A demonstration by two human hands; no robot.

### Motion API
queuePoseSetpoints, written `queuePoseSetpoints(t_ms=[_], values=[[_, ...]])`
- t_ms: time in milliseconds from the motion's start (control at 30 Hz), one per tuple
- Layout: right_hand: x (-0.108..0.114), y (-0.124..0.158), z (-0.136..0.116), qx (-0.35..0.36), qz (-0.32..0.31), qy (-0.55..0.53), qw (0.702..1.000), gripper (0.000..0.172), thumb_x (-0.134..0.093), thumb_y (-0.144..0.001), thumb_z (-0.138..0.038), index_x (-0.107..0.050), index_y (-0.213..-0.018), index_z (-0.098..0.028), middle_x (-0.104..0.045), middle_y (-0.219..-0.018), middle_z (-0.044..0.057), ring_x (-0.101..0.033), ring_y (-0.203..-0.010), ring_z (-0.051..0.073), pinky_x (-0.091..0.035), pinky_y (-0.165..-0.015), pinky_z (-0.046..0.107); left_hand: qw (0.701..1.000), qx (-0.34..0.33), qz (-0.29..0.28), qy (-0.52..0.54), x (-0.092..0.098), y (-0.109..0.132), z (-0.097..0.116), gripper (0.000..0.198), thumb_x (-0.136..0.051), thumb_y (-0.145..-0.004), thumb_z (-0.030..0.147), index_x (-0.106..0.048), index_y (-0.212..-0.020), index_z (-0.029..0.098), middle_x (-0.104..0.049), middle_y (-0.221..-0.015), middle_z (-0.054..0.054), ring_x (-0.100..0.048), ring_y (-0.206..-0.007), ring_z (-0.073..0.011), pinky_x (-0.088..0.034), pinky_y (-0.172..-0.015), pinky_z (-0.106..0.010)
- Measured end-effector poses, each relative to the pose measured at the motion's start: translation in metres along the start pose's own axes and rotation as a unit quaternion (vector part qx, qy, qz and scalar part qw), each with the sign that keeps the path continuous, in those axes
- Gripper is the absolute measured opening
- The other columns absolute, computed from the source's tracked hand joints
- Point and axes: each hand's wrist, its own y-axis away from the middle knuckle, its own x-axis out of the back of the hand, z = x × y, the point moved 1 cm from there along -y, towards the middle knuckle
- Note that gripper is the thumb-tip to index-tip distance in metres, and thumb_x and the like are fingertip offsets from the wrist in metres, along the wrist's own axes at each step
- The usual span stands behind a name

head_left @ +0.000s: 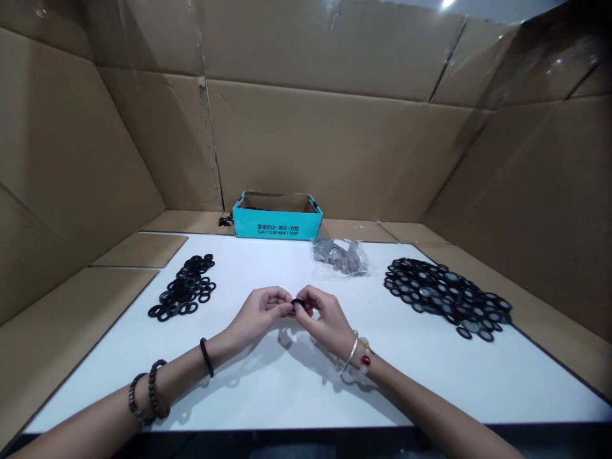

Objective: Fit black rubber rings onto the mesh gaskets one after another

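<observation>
Black ring (299, 302) is pinched between your left hand (261, 310) and right hand (326, 312). Your fingers clench it from both sides, so it is held up over the white desk (430, 382). More rings (182, 290) lie in a pile on your left, and another pile (447, 296) lies on your right.

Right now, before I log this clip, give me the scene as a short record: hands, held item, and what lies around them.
Left hand: fingertips on the ring
Right hand: fingertips on the ring
Held item: small black ring, pinched between both hands
Left of hands: pile of black rings
Right of hands: pile of black rings with grey centres
Far side: clear plastic bag of grey parts; teal box
Surface: white board
</observation>
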Motion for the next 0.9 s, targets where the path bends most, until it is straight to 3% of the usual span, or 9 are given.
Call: queuePoseSetpoints(t_ms=[267, 433, 667, 900], values=[[-0.002, 0.002, 0.000, 0.009, 0.027, 0.035, 0.999, 0.008, -0.049, -0.072, -0.018, -0.047, -0.065, -0.017, -0.048, -0.059, -0.002, -0.042, -0.053, 0.009, -0.035, -0.051, 0.021, 0.998, -0.023, 0.014, -0.064, 0.000, 0.003, -0.003, 0.010, -0.062, -0.071, 0.022, -0.060, -0.072, 0.013, -0.065, -0.071, -0.004, -0.061, -0.072, -0.0165, -0.045, -0.069, -0.025], [-0.004, 0.002, -0.005, 0.021, 0.046, 0.040, 0.998, 0.009, -0.049, -0.072, -0.017, -0.046, -0.064, -0.017, -0.046, -0.058, -0.003, -0.041, -0.053, 0.009, -0.034, -0.052, 0.021, 0.989, -0.060, 0.056, -0.119, -0.002, 0.008, -0.003, 0.008, -0.056, -0.075, 0.020, -0.060, -0.073, 0.014, -0.065, -0.073, -0.004, -0.060, -0.072, -0.0160, -0.044, -0.066, -0.024], [-0.007, 0.003, -0.002, 0.003, 0.054, 0.036, 0.998, 0.014, -0.049, -0.074, -0.021, -0.041, -0.063, -0.019, -0.043, -0.058, -0.003, -0.041, -0.054, 0.010, -0.034, -0.051, 0.022, 0.985, -0.074, 0.104, -0.117, -0.007, 0.014, -0.004, 0.010, -0.058, -0.074, 0.024, -0.062, -0.073, 0.014, -0.066, -0.072, -0.005, -0.061, -0.070, -0.0169, -0.045, -0.065, -0.025], [0.000, -0.005, 0.009, -0.030, -0.068, -0.118, 0.990, 0.020, -0.054, -0.075, -0.030, -0.043, -0.065, -0.018, -0.046, -0.061, -0.003, -0.041, -0.056, 0.009, -0.034, -0.052, 0.022, 0.997, -0.003, 0.075, 0.005, -0.002, 0.007, -0.006, 0.016, -0.069, -0.064, 0.026, -0.064, -0.069, 0.012, -0.068, -0.067, -0.005, -0.063, -0.067, -0.0165, -0.047, -0.065, -0.025]])
